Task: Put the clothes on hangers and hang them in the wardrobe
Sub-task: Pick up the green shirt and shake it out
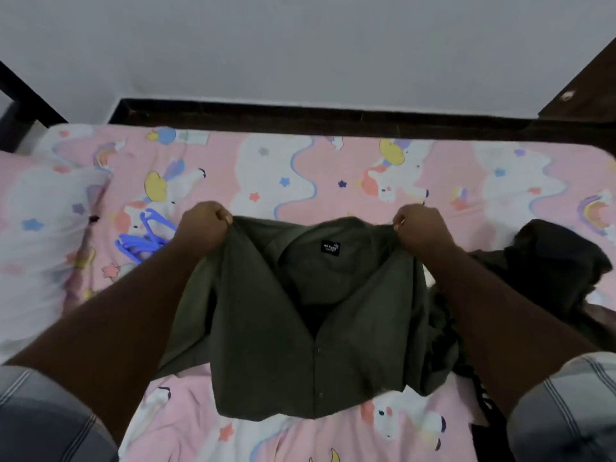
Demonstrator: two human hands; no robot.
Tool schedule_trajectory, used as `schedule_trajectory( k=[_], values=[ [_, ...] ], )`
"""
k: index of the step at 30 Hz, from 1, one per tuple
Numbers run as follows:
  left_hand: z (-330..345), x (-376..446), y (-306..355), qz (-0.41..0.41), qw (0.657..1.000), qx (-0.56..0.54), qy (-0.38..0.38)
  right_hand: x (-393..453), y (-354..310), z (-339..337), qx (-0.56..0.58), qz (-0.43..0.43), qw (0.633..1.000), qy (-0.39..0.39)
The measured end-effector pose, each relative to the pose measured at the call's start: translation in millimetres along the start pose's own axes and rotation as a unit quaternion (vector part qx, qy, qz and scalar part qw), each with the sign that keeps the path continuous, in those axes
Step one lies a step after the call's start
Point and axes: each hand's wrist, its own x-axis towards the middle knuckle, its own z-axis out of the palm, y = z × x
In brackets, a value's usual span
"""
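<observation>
Centre frame, the shirt (300, 328) hangs over the bed (333, 168), the left hand (203, 225) gripping its upper-left shoulder and the right hand (421, 228) its upper-right. Hangers (145, 238) lie on the bed just left of the left hand. At right, a pile of clothes (550, 261) sits on the bed, with the wall (300, 45) across the top.

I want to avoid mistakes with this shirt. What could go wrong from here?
1. Both hands, left and right, grip the shirt, so fetching the hangers means letting one shoulder go; it may sag.
2. The shirt looks partly buttoned, so a hanger may enter the collar poorly.
3. The hem could drag the dark clothes.
</observation>
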Motion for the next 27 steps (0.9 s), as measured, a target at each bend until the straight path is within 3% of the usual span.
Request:
schedule_trajectory(
  k=[4,11,15,27],
  values=[
    [38,30,-1,-0.001,0.997,0.02,0.079,31,6,33,0.067,-0.003,0.998,0.015],
    [93,-9,-22,-0.02,0.998,0.052,-0.013,2,1,92,0.097,-0.011,0.993,-0.066],
    [105,-37,-34,-0.045,0.998,0.037,-0.012,-17,-19,109,0.088,-0.027,0.992,-0.081],
    [63,-52,-128,-0.108,0.994,-0.01,0.022,-41,-168,160,0.13,-0.126,0.981,-0.074]
  ],
)
